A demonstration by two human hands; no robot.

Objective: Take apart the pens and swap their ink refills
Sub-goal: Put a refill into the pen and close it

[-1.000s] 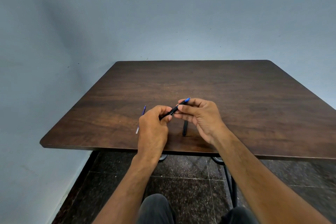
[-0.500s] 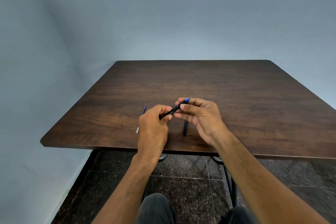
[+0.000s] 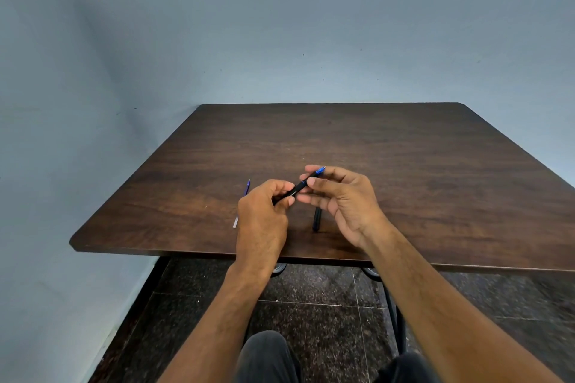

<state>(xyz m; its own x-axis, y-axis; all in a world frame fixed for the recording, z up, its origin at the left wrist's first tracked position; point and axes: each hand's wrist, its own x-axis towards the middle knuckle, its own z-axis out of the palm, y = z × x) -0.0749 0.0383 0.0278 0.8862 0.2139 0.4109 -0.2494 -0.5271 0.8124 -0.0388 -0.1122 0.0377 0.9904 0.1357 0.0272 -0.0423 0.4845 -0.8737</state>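
Observation:
A black pen with a blue end (image 3: 299, 186) is held slanting above the near part of the dark wooden table (image 3: 404, 165). My left hand (image 3: 263, 221) grips its lower end, which the fingers hide. My right hand (image 3: 337, 199) pinches the upper part just below the blue end. A thin ink refill (image 3: 242, 204), blue at the far end and clear at the near end, lies on the table left of my left hand. A black pen barrel (image 3: 316, 218) lies on the table between my hands, partly hidden under them.
The table's front edge (image 3: 186, 250) runs just under my wrists, with dark tiled floor (image 3: 311, 289) and my knees below it. A blue-grey wall (image 3: 280, 25) stands behind the table and along its left side.
Both hands keep their hold on the pen. My right fingers have shifted slightly along the pen's upper part. The refill and the barrel on the table have not moved.

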